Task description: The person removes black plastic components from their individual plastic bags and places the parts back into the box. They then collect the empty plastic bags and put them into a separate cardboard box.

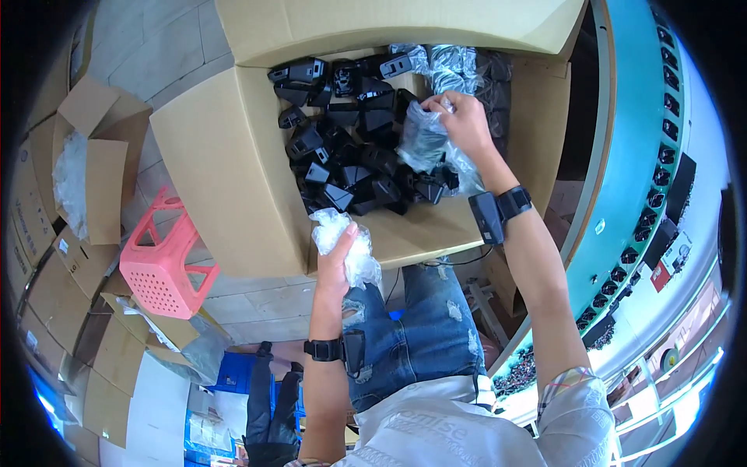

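Observation:
A large open cardboard box point(233, 171) stands in front of me, with many loose black plastic parts point(342, 148) heaped in its left and middle. Along its right side are more parts in clear plastic wrap point(453, 66). My right hand point(464, 124) reaches into the box, its fingers pinched on the top of a clear plastic bag point(424, 142) with something dark inside. At the near edge of the box, my left hand point(334, 261) is closed around a crumpled wad of clear plastic bags point(359, 253). Both wrists carry black strapped devices.
A pink plastic stool point(167, 261) lies tipped to the left, beside another open carton point(101, 167) holding clear plastic. Stacked cartons point(58, 288) line the far left. On the right runs a long green-edged bench point(630, 156) with a row of small black parts.

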Action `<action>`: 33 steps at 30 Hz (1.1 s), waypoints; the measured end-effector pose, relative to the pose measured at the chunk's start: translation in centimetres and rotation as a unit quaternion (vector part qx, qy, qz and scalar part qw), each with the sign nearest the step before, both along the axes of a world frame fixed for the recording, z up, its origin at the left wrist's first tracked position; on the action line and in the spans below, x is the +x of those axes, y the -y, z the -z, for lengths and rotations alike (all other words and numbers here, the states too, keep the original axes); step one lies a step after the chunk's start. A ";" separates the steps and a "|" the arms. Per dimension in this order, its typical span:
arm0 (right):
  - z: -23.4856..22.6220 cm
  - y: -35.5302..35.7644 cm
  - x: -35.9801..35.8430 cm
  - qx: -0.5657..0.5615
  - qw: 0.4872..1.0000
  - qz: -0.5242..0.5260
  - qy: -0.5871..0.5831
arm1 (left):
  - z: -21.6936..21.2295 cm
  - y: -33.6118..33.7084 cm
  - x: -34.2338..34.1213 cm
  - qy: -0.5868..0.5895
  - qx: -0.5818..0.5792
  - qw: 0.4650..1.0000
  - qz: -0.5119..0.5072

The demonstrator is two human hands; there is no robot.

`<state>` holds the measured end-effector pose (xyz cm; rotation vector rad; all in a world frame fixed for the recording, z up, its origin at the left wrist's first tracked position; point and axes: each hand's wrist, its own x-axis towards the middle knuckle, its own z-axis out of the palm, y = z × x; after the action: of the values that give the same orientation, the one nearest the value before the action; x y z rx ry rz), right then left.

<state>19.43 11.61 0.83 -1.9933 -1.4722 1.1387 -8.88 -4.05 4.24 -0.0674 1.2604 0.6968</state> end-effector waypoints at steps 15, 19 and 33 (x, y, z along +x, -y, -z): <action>4.2 -6.3 0.1 0.083 0.980 -0.039 0.178 | 0.2 -0.1 0.0 0.008 -0.021 1.000 -0.001; 6.2 -8.6 -0.2 -0.008 0.997 0.026 -0.076 | 0.6 0.1 -0.5 0.044 -0.010 0.999 -0.004; 7.9 -9.9 -5.2 -0.083 0.960 0.025 0.267 | -0.5 -0.9 0.2 0.008 -0.037 0.999 0.013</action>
<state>14.25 21.56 -7.07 -2.5829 -1.5948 0.7515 -8.67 -3.11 4.72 -0.1172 1.2695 0.6246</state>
